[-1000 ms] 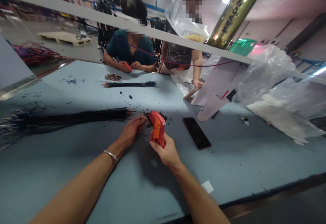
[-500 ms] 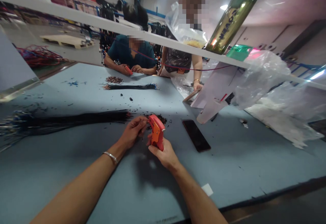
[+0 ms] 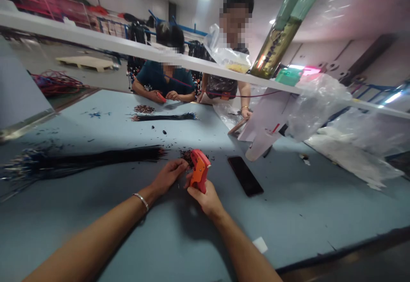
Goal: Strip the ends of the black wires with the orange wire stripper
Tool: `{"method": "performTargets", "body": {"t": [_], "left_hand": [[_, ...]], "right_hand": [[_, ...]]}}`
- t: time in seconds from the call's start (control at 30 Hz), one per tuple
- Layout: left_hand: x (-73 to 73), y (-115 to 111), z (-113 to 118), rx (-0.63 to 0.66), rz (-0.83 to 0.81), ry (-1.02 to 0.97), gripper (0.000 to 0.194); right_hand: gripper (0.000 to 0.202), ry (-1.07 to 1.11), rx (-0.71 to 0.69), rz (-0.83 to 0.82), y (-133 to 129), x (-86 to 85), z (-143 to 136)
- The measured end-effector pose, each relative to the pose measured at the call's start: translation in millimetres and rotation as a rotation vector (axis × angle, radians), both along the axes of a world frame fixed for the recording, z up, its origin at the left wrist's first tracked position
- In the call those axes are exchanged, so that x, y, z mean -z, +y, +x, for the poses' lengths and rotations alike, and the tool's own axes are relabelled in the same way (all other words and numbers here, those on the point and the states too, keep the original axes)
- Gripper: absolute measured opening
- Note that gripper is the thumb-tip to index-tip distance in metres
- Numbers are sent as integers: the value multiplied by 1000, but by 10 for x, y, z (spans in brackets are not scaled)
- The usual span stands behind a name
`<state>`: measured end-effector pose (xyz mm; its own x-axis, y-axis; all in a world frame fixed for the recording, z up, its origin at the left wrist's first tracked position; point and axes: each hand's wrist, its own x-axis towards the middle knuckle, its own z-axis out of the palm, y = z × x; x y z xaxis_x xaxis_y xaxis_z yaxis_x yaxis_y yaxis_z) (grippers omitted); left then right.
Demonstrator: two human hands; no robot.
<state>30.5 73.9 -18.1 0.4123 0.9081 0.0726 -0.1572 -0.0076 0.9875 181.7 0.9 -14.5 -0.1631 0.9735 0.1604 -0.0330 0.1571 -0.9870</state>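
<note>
My right hand is wrapped round a red and orange wire stripper, which stands upright with its head at the top. Just left of the tool, my left hand has thumb and fingertips pinched together; whatever they hold is too small to make out. Dark scraps of cut insulation lie in a pile behind the tool head. To the left, a long bundle of black wires stretches across the blue-grey table, its ends near my left hand.
A black phone lies right of my right hand. Across the table, one person holds a red tool and another person stands. Between us run a white shelf bar and a second wire bundle. Plastic bags lie at right.
The view has tilted slightly, so the table sits lower in the picture. My left fingertips have shifted a little towards the stripper; my right hand keeps its grip.
</note>
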Motion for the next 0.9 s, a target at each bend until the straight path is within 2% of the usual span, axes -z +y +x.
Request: {"method": "performTargets", "body": {"t": [0.1,0.27,0.43,0.6,0.9], "left_hand": [[-7,10,-18,-43,20,-8,39],[-18,31,-37,-195,29,-84,41],[-17,30,-46,-264,-3,-118,41],[-37,20,-54,-239,-70,-162,41],[-36,52,-51,-165,-106,-223,38]], "right_hand": [[28,-17,-13,2,-1,-9,-6],[25,22,-12,3,18,6,-4],[32,119,2,-34,37,47,8],[29,220,64,-73,34,78,3],[29,509,134,-279,85,113,20]]}}
